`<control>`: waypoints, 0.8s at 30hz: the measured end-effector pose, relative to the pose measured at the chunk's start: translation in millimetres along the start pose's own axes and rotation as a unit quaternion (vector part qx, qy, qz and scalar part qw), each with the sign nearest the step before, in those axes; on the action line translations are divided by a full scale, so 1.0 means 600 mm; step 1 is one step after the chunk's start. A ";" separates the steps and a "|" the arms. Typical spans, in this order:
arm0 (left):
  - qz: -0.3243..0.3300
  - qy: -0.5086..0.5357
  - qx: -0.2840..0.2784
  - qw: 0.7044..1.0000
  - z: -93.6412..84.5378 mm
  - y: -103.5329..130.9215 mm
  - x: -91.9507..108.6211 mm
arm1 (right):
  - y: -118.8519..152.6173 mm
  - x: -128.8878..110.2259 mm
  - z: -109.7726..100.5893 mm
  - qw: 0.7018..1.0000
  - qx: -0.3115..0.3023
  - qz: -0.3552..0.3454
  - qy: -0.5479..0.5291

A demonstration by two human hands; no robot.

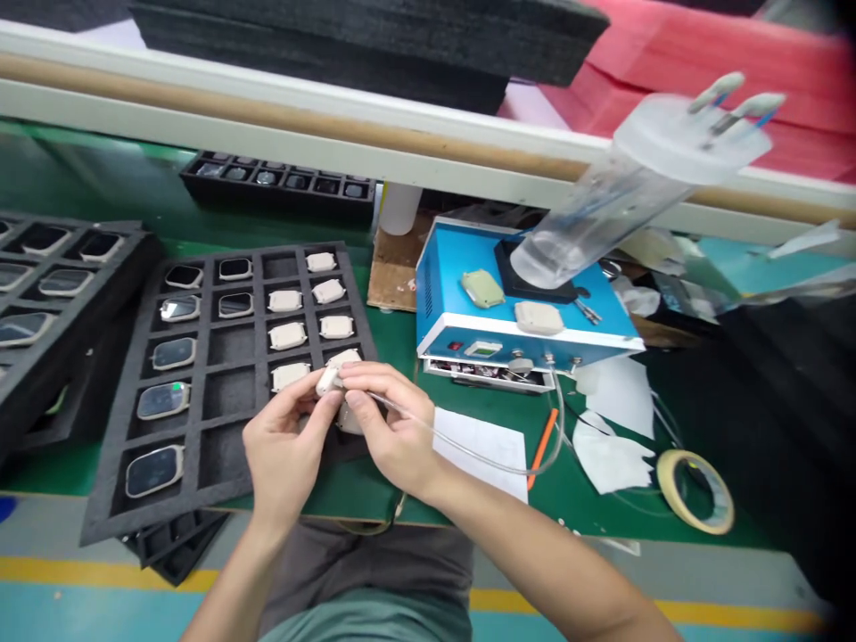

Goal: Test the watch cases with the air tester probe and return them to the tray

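Observation:
Over the right part of a black foam tray [227, 428], my two hands meet at a small cream watch case [327, 382]. My left hand [287, 437] pinches the case between thumb and fingers. My right hand [394, 428] is closed on the end of a clear thin tube [468, 448], pressed against the case; the tip is hidden by the fingers. The tube curves back to the front of a blue box-shaped machine [455, 276]. In the tray lie several watches with dark screens [167, 401] on the left and several cream cases [287, 336] on the right.
A second foam tray [67, 303] of watches stands at the left. On the machine rest a greenish case [482, 288], a cream case [539, 317] and a clear cylinder [602, 196]. A tape roll [722, 513], white paper [491, 446] and an orange tool [545, 441] lie to the right.

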State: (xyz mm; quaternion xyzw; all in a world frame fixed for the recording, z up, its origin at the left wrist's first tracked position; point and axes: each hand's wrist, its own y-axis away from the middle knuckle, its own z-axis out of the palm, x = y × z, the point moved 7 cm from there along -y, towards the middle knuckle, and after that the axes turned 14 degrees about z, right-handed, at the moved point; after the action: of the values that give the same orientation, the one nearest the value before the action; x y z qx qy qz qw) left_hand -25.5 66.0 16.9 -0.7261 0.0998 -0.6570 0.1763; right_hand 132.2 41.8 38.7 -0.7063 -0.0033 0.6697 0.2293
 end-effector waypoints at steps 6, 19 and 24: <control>0.002 0.005 0.006 1.000 -0.001 0.000 0.002 | -0.001 -0.004 0.000 1.000 -0.007 -0.005 -0.011; 0.005 0.000 0.010 1.000 -0.001 -0.003 0.003 | -0.001 -0.003 0.001 0.999 -0.010 -0.005 -0.034; 0.019 -0.001 0.015 1.000 -0.001 -0.004 0.004 | -0.002 -0.002 0.001 0.999 -0.012 0.001 -0.039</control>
State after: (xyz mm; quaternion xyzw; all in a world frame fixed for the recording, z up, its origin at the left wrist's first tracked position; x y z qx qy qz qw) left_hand -26.0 66.9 20.0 -0.7221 0.1037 -0.6543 0.1992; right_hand 131.8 42.4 40.3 -0.6825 -0.0195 0.6967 0.2199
